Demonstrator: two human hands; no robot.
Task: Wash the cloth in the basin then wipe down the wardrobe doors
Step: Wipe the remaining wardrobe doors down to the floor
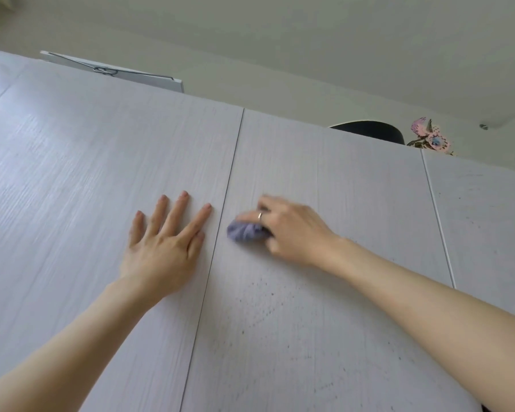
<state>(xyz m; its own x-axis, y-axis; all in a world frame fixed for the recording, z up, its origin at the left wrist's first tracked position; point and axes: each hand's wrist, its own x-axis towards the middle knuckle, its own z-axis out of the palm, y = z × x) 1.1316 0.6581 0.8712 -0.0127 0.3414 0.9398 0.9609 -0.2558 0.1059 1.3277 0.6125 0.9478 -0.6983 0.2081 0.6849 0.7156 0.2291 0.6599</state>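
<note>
Left door (72, 173): left hand (164, 248) lay flat against it, fingers straight and spread, holding nothing; probably bracing the panel or steadying the body during the reach. Just right of the seam, on the middle door (324, 179), right hand (289, 230) pressed a bunched purple cloth (244, 231) to the surface, fingers curled over it; blur suggests a wiping stroke. Dark specks (259, 295) scattered near the cloth, likely the target. Most of the cloth hidden under the palm. Far right, dark rounded object (375, 130) and floral item (431, 138) atop the wardrobe, cut off, unidentifiable. Basin not visible.
</note>
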